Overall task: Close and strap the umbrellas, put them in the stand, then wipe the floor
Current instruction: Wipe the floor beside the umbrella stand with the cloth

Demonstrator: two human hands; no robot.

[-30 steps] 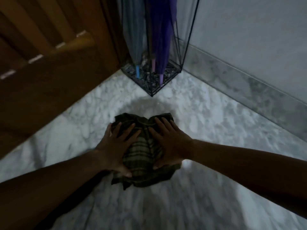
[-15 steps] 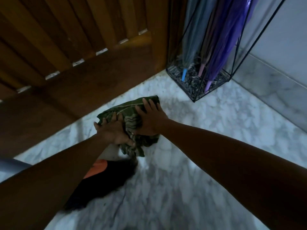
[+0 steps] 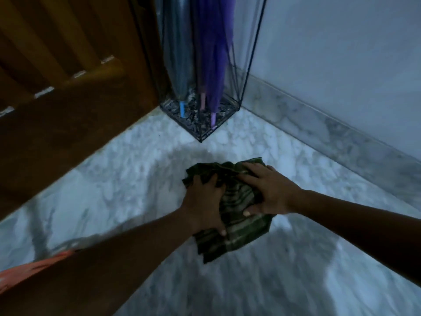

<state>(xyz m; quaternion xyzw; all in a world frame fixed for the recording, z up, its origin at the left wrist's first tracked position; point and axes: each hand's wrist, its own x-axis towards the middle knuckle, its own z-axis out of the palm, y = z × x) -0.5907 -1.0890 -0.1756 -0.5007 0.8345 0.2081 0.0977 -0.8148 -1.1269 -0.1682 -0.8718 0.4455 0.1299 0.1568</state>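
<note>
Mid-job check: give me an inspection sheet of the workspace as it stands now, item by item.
Surface: marble floor; there is a darker patch around the cloth, and I cannot tell whether it is shadow or damp.
Job's things: green checked cloth lies bunched on the floor; closed umbrellas stand tips down in the wire stand.
Clutter: nothing seen.
Grippers: left hand and right hand press on the cloth side by side.
Cables: nothing seen.
Surroundings: wooden door on the left; wall with marble skirting on the right; the stand is in the corner between them; orange fabric at the lower left edge.
</note>
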